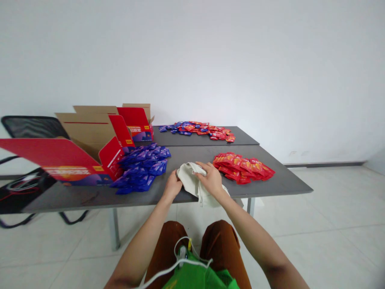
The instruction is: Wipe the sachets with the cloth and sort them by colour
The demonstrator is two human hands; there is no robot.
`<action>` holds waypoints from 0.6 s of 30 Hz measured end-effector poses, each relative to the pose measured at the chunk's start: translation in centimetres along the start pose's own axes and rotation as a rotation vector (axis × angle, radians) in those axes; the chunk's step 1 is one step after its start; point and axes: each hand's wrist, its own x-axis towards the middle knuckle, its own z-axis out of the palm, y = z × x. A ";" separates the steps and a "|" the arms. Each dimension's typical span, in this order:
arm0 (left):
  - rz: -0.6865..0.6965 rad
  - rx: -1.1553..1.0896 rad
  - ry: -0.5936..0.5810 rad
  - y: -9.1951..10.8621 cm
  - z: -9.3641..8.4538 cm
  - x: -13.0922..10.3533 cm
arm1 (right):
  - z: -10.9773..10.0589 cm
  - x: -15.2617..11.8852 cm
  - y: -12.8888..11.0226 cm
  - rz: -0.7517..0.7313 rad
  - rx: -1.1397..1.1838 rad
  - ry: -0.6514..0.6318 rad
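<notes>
Clamped on the white cloth, both the left hand and the right hand have their fingers closed at its upper part. It lies at the near edge of the dark grey table, partly hanging over. Blue packets are piled left of it, red packets right of it. Open boxes stand at the table's left, and a mixed pile lies toward the back. Behind rises a plain white wall; pale floor tiles spread around the metal legs.
</notes>
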 end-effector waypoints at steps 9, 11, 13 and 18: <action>-0.184 -0.417 -0.188 -0.1 -1.3 1.3 | 5.8 3.0 0.1 0.103 -0.274 -0.222; -0.227 -0.478 -0.159 0.1 -1.1 1.3 | 5.5 3.8 0.6 0.154 -0.323 -0.231; -0.253 -0.534 -0.080 0.2 -0.8 1.3 | 5.3 3.9 0.8 0.171 -0.327 -0.224; -0.322 -0.592 0.180 -0.2 -0.2 1.7 | 5.9 1.4 -0.1 -0.009 -0.203 -0.195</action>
